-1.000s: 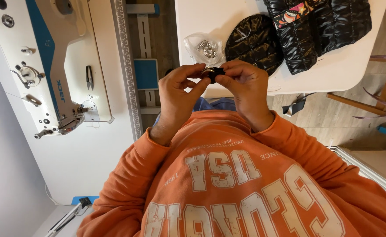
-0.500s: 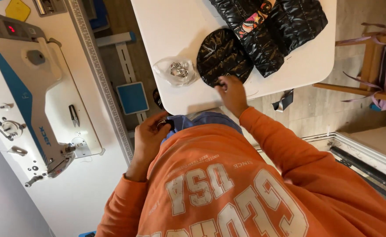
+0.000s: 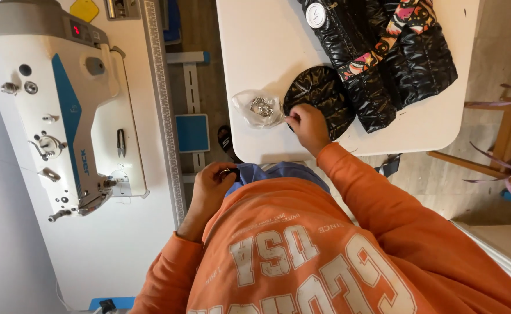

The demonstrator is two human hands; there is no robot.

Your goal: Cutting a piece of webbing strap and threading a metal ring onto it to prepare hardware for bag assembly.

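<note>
My left hand (image 3: 213, 185) is curled close to my body, at the edge of the blue cloth (image 3: 278, 172) on my lap, and pinches a small dark metal ring-like piece (image 3: 226, 172). My right hand (image 3: 309, 127) reaches onto the white table (image 3: 255, 52). Its fingertips are pinched at the edge of a clear plastic bag (image 3: 257, 108) that holds several small metal fasteners. Under that hand lies a round black quilted piece (image 3: 320, 93). Beyond it is a black quilted jacket (image 3: 383, 58) with a colourful lining strip.
A white industrial sewing machine (image 3: 63, 110) with a blue stripe stands on its table at the left, with small snips (image 3: 120, 142) on its bed and a ruler strip along the table edge. A blue pedal (image 3: 192, 132) sits on the floor between the tables. A wooden chair (image 3: 499, 145) is at the right.
My hands, together in front of my chest a second ago, have parted. The right has gone out to the bag on the table; the left has dropped to my lap with the small piece.
</note>
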